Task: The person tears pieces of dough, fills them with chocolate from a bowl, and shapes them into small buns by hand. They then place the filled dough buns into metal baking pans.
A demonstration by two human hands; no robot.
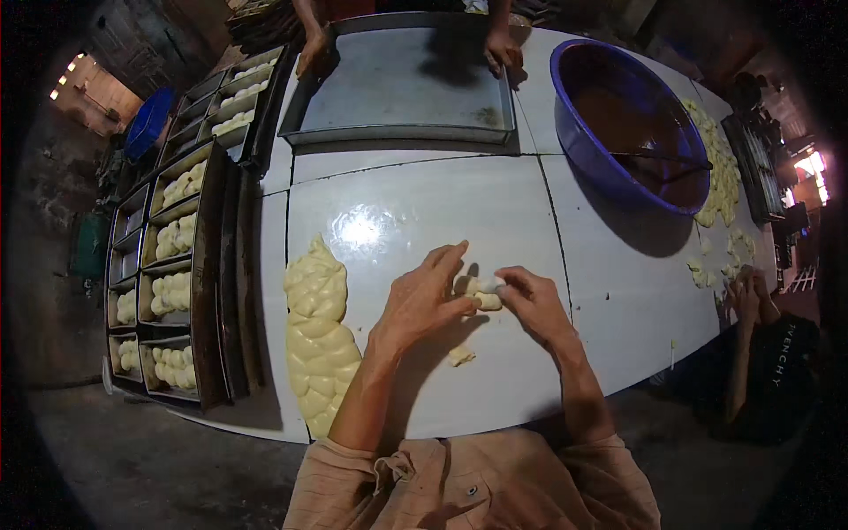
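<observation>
In front of me on the white table, both my hands work on a small piece of pale yellow dough (484, 299). My left hand (420, 296) has its thumb against the dough's left side, its fingers stretched forward around it. My right hand (535, 306) pinches the right side; a small whitish bit shows at its fingertips, too small to name. A smaller dough scrap (461, 356) lies nearer me. Left of my left forearm spreads a long cluster of dough lumps (320, 344), pressed against each other.
At the left stand metal loaf pans (205, 291) with shaped dough. Across the table, another person's hands (502, 49) grip a large metal tray (397, 88). A purple tub (579, 132) with a brown mass and more dough pieces (717, 168) are at the right, where another person's hands (747, 296) show.
</observation>
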